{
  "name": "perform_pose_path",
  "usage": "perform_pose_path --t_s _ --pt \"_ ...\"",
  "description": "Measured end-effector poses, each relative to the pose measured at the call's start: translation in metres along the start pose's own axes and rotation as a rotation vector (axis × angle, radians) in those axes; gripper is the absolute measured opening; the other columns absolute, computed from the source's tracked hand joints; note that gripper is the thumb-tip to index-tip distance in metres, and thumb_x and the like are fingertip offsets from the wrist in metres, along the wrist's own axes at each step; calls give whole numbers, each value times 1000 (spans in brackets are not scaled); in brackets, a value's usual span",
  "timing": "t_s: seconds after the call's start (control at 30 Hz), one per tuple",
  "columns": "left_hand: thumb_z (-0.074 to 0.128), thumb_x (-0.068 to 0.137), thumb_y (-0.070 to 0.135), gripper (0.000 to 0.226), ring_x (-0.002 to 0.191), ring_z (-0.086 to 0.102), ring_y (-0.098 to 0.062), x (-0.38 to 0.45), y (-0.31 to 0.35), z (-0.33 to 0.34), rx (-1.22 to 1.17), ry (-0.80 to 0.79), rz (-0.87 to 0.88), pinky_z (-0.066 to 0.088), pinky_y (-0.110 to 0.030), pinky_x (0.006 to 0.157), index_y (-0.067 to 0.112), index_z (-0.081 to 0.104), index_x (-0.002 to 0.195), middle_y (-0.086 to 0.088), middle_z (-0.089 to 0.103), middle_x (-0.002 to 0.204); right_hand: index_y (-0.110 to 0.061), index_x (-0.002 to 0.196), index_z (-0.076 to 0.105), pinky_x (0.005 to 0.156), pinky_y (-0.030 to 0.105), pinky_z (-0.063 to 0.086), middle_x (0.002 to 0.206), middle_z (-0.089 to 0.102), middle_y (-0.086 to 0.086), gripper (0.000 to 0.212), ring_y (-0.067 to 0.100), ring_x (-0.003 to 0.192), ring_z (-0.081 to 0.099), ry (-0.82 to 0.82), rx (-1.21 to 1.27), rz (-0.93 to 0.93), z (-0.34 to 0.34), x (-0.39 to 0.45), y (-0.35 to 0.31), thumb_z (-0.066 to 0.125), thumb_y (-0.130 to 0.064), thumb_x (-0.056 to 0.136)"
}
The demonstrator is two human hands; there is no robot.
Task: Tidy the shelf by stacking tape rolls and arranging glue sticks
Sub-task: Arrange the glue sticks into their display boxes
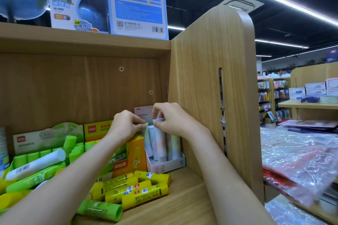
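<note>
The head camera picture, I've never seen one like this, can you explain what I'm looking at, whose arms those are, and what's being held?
There is no machine here. A person wears a camera on their head, so you see their own two bare arms reaching forward into a wooden shelf in a stationery shop. The left hand and right hand both pinch the tops of pastel glue sticks standing upright in a small pink display box at the shelf's right end. On the shelf board in front lie loose yellow glue sticks and a green glue stick. To the left, a green box holds more green sticks, with a white stick lying across them. Globe boxes stand on top.
</note>
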State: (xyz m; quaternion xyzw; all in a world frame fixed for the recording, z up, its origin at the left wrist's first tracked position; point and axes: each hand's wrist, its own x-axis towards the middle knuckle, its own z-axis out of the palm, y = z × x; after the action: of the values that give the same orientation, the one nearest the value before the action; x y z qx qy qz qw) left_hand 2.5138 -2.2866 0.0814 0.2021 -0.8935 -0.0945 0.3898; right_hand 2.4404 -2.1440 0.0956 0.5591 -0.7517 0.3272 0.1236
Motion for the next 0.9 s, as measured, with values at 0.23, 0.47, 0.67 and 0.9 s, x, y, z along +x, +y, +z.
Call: perform_pose_path --t_s 0.23,0.47,0.67,0.9 --pt "71 81 18 20 82 53 -7 0 3 -2 68 -24 48 38 -18 74 9 74 98 -6 72 98 -16 99 56 71 32 51 104 55 7 12 21 87 56 13 1 -5 -1 2 2 51 -12 89" --pt "73 79 18 17 80 55 -9 5 4 -3 53 -44 -19 36 -19 67 10 75 94 -6 71 94 -17 92 53 59 24 42 96 53 4 10 19 85 55 -44 1 -9 -4 -3 0 52 -8 88" --pt "72 80 18 16 80 55 -10 5 8 -1 63 -31 -25 35 -17 63 10 75 93 -5 71 93 -15 90 53 56 20 37 95 48 2 8 20 91 54 -107 -26 -10 -8 -8 -2 55 -8 88" --pt "70 81 19 17 76 56 -5 -2 8 -9 103 -71 -4 35 -8 56 13 75 97 -4 72 95 -13 88 59 53 17 36 95 50 2 6 17 85 53 -107 -36 7 -8 -8 -1 63 -9 84"
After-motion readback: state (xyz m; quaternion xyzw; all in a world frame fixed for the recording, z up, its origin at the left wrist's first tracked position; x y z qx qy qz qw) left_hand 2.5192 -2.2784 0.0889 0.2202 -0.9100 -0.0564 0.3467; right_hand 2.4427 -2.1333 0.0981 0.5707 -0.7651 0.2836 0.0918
